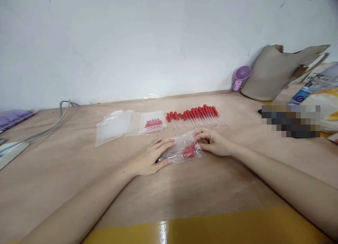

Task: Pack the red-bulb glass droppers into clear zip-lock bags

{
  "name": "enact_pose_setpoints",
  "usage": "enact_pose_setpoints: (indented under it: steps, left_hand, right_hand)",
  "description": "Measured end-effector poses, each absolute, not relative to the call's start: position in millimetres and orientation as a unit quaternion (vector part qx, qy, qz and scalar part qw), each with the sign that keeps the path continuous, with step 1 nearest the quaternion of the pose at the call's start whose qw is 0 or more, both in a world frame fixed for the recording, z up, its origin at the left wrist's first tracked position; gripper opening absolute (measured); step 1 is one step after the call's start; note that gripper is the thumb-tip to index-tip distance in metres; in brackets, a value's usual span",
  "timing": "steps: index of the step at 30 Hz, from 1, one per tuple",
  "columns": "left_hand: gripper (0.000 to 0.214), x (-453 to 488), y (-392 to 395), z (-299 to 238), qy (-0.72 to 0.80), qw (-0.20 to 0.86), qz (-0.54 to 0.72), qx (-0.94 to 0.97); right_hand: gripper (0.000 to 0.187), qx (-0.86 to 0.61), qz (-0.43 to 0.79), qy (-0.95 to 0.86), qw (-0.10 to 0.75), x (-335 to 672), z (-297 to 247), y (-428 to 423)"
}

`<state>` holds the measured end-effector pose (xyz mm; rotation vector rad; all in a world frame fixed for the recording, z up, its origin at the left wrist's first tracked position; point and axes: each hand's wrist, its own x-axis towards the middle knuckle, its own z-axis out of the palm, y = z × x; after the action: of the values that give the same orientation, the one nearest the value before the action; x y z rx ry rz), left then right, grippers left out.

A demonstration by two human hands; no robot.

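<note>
A clear zip bag (182, 149) with several red-bulbed droppers inside lies on the wooden table (79, 173). My left hand (151, 157) grips the bag's left end between thumb and fingers. My right hand (213, 142) pinches the bag's right edge, fingers curled. Just behind the bag, a row of several loose droppers with red bulbs (196, 117) lies side by side. A second filled bag (152, 124) and a stack of empty clear bags (113, 127) lie to the left of that row.
A beige bag (274, 73) and a small purple fan (241, 76) stand at the back right by the wall. Packets (319, 96) sit at the far right. Grey cables (47, 127) run along the left. A yellow strip (211, 230) edges the table's front.
</note>
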<state>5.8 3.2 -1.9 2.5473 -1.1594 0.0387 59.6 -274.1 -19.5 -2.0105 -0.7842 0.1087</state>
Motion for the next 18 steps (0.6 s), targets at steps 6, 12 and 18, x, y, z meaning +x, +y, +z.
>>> enact_pose_setpoints:
  steps: [6, 12, 18]
  left_hand:
    - [0.052, 6, 3, -3, -0.41, 0.175, 0.011, 0.895]
    - [0.048, 8, 5, -4, -0.413, 0.14, -0.005, 0.9]
    - [0.047, 10, 5, -4, -0.42, 0.13, -0.013, 0.898]
  right_hand:
    - [0.025, -0.808, 0.011, -0.307, 0.503, 56, -27, -258]
    - [0.022, -0.855, 0.012, -0.23, 0.464, 68, -13, -270]
    - [0.011, -0.925, -0.116, -0.166, 0.322, 105, 5, -246]
